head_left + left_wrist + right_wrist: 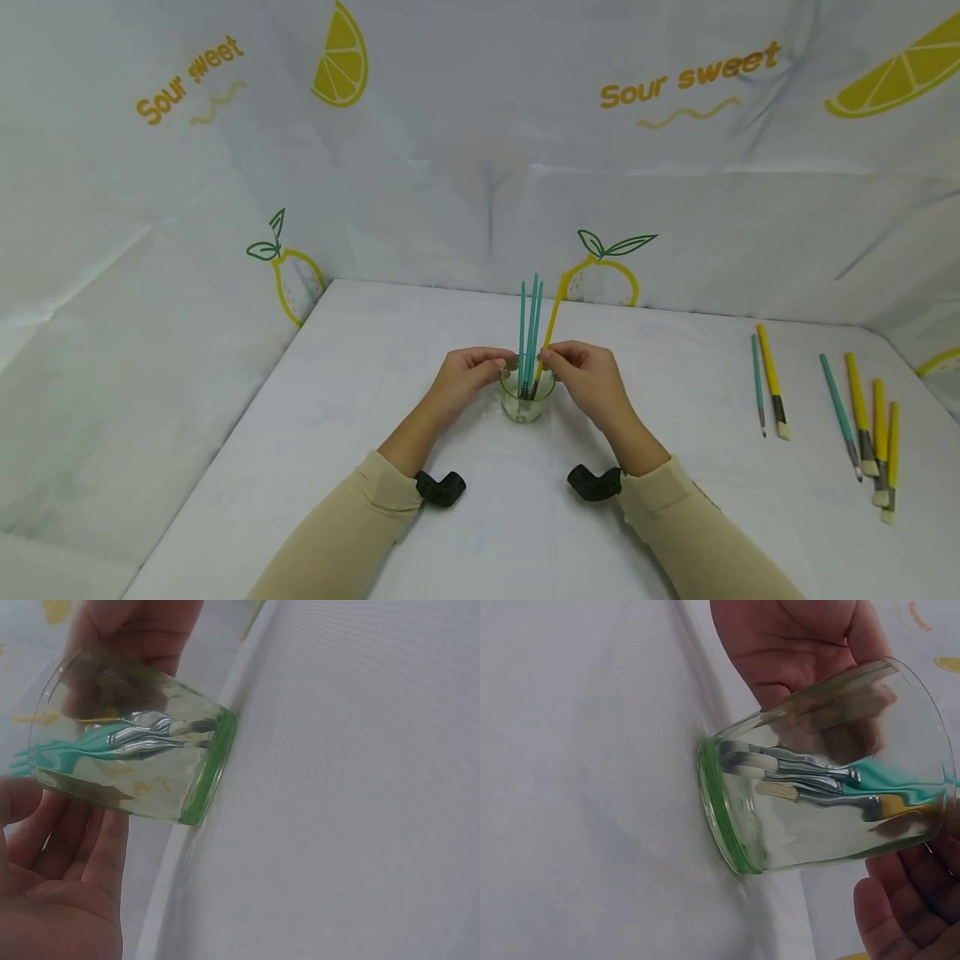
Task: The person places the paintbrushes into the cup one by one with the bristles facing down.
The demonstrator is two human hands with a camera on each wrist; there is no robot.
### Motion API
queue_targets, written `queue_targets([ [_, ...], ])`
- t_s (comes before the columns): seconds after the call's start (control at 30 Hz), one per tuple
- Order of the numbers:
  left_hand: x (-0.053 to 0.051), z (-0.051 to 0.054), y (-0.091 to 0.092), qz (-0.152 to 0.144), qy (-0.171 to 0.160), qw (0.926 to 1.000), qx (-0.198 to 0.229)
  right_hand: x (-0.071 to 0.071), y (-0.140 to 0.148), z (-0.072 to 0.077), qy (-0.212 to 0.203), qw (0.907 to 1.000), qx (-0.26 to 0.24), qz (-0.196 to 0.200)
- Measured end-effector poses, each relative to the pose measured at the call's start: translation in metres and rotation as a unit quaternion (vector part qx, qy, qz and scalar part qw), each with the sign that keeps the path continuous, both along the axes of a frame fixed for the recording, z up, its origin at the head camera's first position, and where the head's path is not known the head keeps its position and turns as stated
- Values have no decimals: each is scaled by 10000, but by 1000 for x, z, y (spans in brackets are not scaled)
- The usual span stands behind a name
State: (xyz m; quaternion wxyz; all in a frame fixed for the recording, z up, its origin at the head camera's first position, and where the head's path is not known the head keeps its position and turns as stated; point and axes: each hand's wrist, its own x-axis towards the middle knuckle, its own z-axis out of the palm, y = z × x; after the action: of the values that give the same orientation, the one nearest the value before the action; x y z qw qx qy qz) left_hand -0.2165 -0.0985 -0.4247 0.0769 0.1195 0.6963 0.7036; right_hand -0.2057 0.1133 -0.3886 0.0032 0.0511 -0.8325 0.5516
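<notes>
A clear glass cup (519, 411) with a green base (210, 769) stands upright on the white table. Three turquoise paintbrushes (522, 321) lean in it, bristles down. At its left rim, my left hand (467, 379) holds the cup between thumb and fingers. On the other side, my right hand (592, 379) pinches a slim yellow paintbrush (553, 321), whose bristle end (778, 790) is inside the cup. Through the glass in the right wrist view, the metal ferrules (817, 771) show close together. The right fingertips are partly hidden behind the cup's rim.
To the right lie a turquoise brush (757, 375) and a yellow brush (769, 371) side by side. Farther right are another turquoise brush (836, 400) and several yellow brushes (857, 396). A lemon-print white cloth (450, 208) hangs behind the table.
</notes>
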Motion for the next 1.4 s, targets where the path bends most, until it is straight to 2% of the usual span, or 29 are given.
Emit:
queue_targets([
  [0.67,-1,-1,0,-50,-72,9999,102,-4,-2,-8,-85,9989,423,182],
  [0.97,0,-1,0,-64,-78,9998,149,-5,-1,-8,-43,9989,423,215],
  [1.27,-1,-1,0,-68,-96,9998,142,-3,0,-5,-191,9988,350,276],
  [1.3,1,3,0,-73,-126,9998,131,-3,1,-5,-209,9989,310,279],
  [1.4,1,3,0,-52,-140,9998,113,-3,4,-5,-277,9991,234,233],
])
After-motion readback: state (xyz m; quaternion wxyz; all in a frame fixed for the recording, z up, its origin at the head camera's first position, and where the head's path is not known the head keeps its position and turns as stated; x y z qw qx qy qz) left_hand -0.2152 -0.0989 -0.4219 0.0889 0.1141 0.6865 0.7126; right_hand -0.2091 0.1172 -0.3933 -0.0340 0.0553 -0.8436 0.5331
